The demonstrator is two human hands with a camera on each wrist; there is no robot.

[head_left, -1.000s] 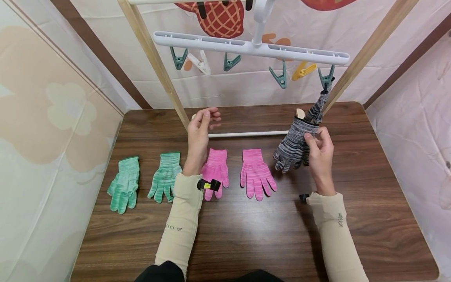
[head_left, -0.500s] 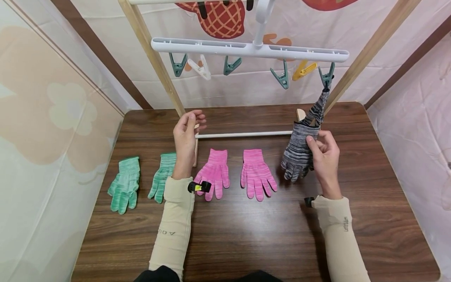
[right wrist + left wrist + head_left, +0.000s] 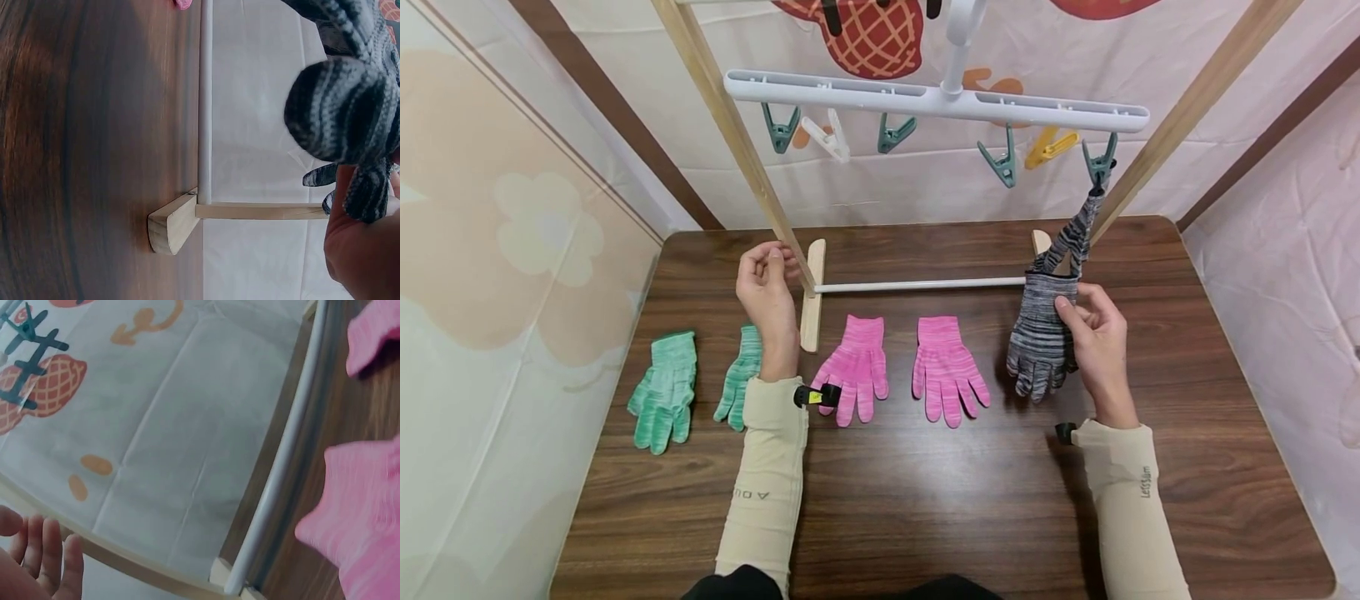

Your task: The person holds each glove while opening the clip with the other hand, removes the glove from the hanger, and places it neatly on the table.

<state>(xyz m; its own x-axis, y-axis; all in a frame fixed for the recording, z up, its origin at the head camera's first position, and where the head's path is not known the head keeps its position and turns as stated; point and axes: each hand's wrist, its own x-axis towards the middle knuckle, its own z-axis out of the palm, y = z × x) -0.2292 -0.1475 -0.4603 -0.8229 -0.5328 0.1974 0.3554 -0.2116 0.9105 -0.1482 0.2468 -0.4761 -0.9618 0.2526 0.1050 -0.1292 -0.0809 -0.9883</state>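
Dark grey-and-black striped knit gloves (image 3: 1042, 329) hang from the green clothespin (image 3: 1100, 160) at the right end of a white hanger bar (image 3: 865, 96). My right hand (image 3: 1097, 350) pinches the front glove's side, thumb in front and fingers behind. In the right wrist view the glove fingers (image 3: 340, 109) hang close to the camera, hiding part of the grip. My left hand (image 3: 767, 292), fingers loosely bent and holding nothing, is beside the left wooden post (image 3: 737, 150). Its fingertips reach the post in the head view; contact is unclear.
Two pink gloves (image 3: 946, 367) and two green gloves (image 3: 662, 392) lie on the wooden table (image 3: 940, 517); my left arm partly covers one green glove. A white rod (image 3: 917, 285) joins the stand's feet. Several other clothespins, including a yellow one (image 3: 1049, 147), hang from the bar.
My left hand has moved left, from above the rod to the left post. My right hand has shifted slightly right and down with the grey glove, which now hangs straighter.
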